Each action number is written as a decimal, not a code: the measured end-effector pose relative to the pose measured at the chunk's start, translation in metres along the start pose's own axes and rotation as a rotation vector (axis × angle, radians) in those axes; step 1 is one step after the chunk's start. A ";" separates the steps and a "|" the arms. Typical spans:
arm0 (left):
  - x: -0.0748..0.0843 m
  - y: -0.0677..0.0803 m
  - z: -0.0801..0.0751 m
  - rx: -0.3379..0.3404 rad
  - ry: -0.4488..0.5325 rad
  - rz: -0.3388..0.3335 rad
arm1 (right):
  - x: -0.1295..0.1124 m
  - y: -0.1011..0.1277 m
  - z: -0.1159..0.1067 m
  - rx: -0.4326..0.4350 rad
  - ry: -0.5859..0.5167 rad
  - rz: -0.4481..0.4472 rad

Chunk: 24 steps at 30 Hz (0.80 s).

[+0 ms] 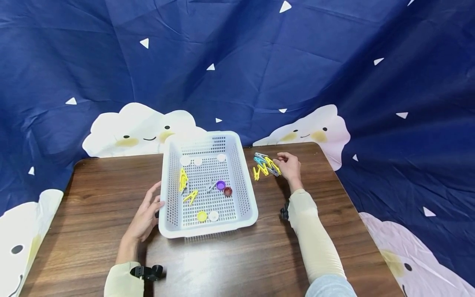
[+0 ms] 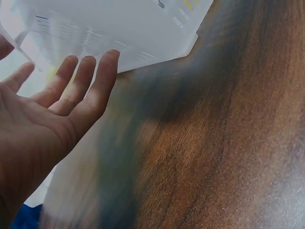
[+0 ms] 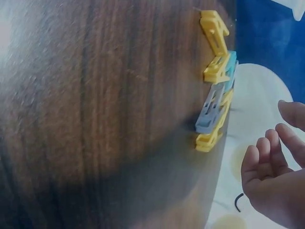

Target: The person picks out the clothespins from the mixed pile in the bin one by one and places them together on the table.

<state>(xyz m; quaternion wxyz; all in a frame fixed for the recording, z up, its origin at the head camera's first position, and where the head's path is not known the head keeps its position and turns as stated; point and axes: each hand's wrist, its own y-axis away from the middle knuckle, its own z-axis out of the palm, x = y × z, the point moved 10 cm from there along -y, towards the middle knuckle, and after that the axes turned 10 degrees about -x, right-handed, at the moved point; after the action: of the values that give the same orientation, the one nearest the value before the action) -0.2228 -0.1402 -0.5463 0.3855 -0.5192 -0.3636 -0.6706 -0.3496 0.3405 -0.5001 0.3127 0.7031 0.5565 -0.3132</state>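
Note:
A white plastic basket (image 1: 245, 225) stands mid-table, with yellow clothespins (image 1: 191, 197) and a grey clothespin (image 1: 211, 186) inside. My left hand (image 1: 145, 218) is at the basket's left side; the left wrist view shows its fingers (image 2: 106, 81) loosely extended against the outer wall. To the basket's right lies a small pile of clothespins, with yellow ones (image 3: 213, 31), a grey one (image 3: 209, 109) and a blue one (image 1: 258, 160). Close over the right end of this pile hovers my right hand (image 1: 290, 168). Its fingers bend slightly, thumb and forefinger apart with nothing between them (image 3: 279, 157).
Also in the basket are several round bottle caps: white ones (image 1: 185, 160), a purple one (image 1: 220, 185), a dark red one (image 1: 228, 192) and a yellow one (image 1: 202, 216). The brown wooden table (image 1: 107, 185) ends at a blue cloud-patterned curtain (image 1: 237, 90) behind it.

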 end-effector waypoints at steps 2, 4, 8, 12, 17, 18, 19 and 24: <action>0.000 0.000 0.000 0.005 -0.002 -0.001 | -0.005 0.001 0.000 0.004 -0.001 -0.019; 0.000 0.000 -0.001 0.008 -0.002 -0.001 | -0.010 0.001 0.000 0.005 -0.005 -0.035; 0.000 0.000 -0.001 0.013 -0.005 -0.008 | -0.017 0.002 0.001 0.002 -0.007 -0.060; -0.001 0.000 -0.002 0.022 -0.010 -0.017 | -0.025 0.004 0.002 -0.003 -0.010 -0.075; -0.001 0.000 -0.002 0.024 -0.009 -0.023 | -0.036 0.006 0.004 -0.002 -0.011 -0.099; -0.001 0.000 -0.001 0.024 -0.012 -0.025 | -0.039 0.006 0.004 -0.002 -0.013 -0.103; 0.000 -0.001 -0.001 0.024 -0.013 -0.025 | -0.041 0.006 0.004 -0.001 -0.015 -0.109; 0.001 -0.002 -0.001 0.029 -0.025 -0.033 | -0.054 0.007 0.005 0.000 -0.024 -0.139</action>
<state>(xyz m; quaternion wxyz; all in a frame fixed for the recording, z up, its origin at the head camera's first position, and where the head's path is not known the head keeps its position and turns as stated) -0.2250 -0.1401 -0.5453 0.3770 -0.5159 -0.3866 -0.6650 -0.3529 0.3041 -0.4598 0.2968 0.6590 0.6003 -0.3424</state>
